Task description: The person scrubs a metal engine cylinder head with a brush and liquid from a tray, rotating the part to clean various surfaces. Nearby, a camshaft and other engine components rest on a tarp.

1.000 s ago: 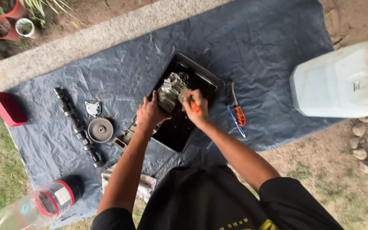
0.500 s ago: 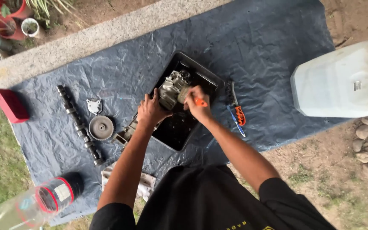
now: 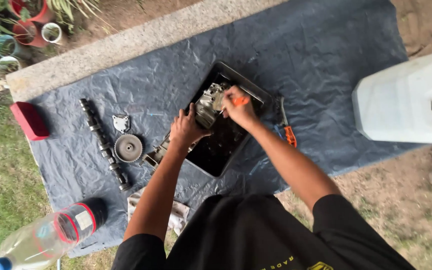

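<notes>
1. A person kneels over a dark blue sheet (image 3: 296, 55) spread on the ground.
2. Near the middle of the sheet sits a black tray (image 3: 211, 161) with dark liquid in it.
3. A grey metal part (image 3: 207, 106) rests in the top end of the tray.
4. The left hand (image 3: 186, 129) is closed around the lower side of the metal part and holds it steady.
5. The right hand (image 3: 239, 109) is closed around a small brush with an orange handle (image 3: 240, 101), and the brush tip touches the top of the metal part.
6. To scrub well, I think the left hand should grip tight so the part does not slip.
7. Short, firm strokes look best, getting into the little gaps.
8. Keeping the part over the tray would let the dirty drips fall inside it, not on the sheet.
9. An orange-handled tool (image 3: 289, 131) lies just beside the tray, toward the right edge of the sheet.
10. A long shaft (image 3: 104, 145) and a round gear (image 3: 128, 148) lie toward the left edge.
11. A big white jug (image 3: 406, 100) stands at the right edge.
12. A clear bottle (image 3: 46, 236) lies at the bottom left corner.
</notes>
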